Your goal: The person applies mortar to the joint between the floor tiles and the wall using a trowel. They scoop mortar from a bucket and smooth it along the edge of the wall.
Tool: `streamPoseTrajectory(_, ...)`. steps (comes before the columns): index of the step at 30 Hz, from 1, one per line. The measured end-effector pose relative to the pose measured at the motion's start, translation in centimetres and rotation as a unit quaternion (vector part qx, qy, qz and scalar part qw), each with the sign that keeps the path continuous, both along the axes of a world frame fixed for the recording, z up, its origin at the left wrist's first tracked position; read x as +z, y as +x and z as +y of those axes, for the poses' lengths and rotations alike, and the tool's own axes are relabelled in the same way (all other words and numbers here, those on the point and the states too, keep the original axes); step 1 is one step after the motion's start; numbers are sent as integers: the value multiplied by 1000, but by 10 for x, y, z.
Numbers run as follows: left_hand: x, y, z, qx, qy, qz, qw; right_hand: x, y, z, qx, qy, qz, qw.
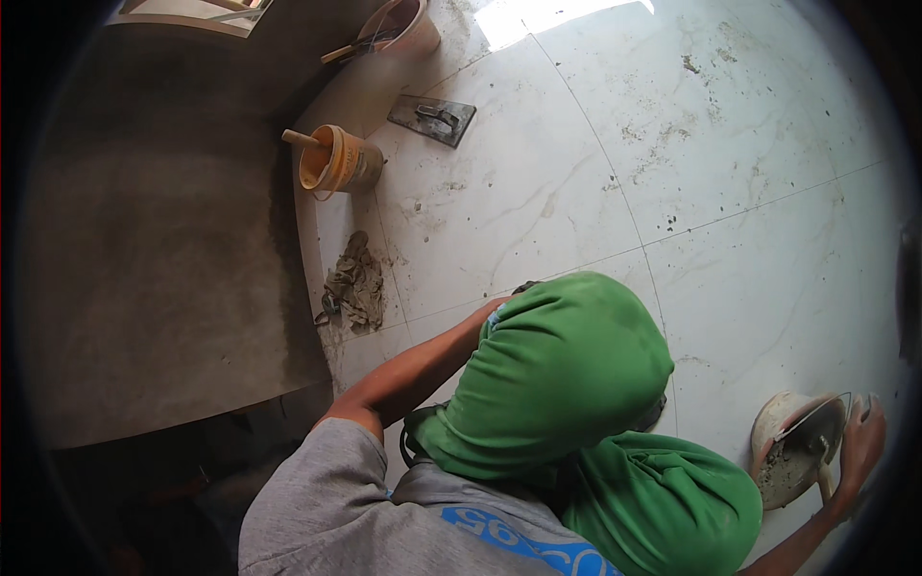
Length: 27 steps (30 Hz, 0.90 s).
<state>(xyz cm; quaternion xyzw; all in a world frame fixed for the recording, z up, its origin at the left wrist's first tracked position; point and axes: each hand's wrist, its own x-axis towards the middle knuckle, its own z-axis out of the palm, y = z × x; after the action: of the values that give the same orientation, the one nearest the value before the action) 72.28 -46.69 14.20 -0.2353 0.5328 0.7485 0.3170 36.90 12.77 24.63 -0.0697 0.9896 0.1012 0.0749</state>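
Observation:
My bent knees in green trousers point(567, 365) fill the lower middle. My left forearm point(427, 370) reaches forward past the left knee, which hides the fingers of that hand. A small dark thing point(524, 287) shows at the knee's far edge; I cannot make out its kind. At the lower right, my right hand point(862, 442) is closed at the rim of a tilted bucket point(768, 437). Grey wet mortar point(792, 461) coats the inside of the bucket, and a pale tool handle point(826, 480) stands in it.
A plastering float point(432, 117) lies on the pale tiled floor point(509, 192). Left of it stands an orange bucket point(360, 165) with a wooden handle sticking out. Behind is a pinkish bucket point(413, 34) holding tools. A crumpled dirty cloth point(360, 283) lies beside the dark plastered wall point(163, 250).

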Motion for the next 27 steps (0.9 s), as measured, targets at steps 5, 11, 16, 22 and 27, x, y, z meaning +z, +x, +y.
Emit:
streamPoseTrajectory(5,-32,-65,-19,-38,-54,119,991,30,19,-185,57,-131,-55,988)
streamPoseTrajectory(11,-29,-97,-131,222,-224,83,945,17,33,-292,115,-106,-240,958)
streamPoseTrajectory(16,-49,-150,-330,510,-170,146,830,15,45,-301,93,-73,-189,975)
streamPoseTrajectory(22,-86,-228,-570,703,-29,120,701,7,95,-338,33,-117,-194,973)
streamPoseTrajectory(27,-100,-259,-660,767,-44,153,621,38,135,-302,-5,-151,-282,947)
